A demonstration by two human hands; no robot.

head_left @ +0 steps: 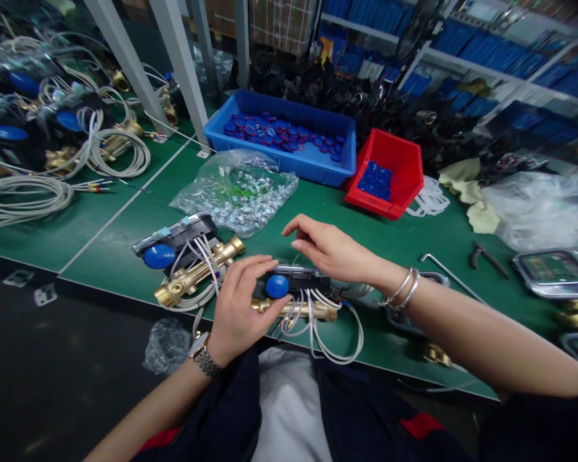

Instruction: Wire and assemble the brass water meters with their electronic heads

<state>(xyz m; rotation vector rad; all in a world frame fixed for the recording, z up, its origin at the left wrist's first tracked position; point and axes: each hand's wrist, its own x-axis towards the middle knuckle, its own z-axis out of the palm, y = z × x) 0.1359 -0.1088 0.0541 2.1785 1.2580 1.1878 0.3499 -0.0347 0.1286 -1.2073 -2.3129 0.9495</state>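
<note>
A meter with a black housing, a blue round cap, a brass pipe body and grey cables lies near the table's front edge. My left hand grips its left end, fingers at the top and thumb below the blue cap. Just above the housing is my right hand, its fingers bent and thumb apart from the forefinger, with nothing visible between them. A thin green wire rises from the housing below it. Left of my left hand, a similar meter rests at an angle.
Behind lie a clear bag of pale blue and green small parts, a blue bin of blue caps and a red bin of small blue pieces. Pliers and a metal rod lie right. Cabled meters crowd the left.
</note>
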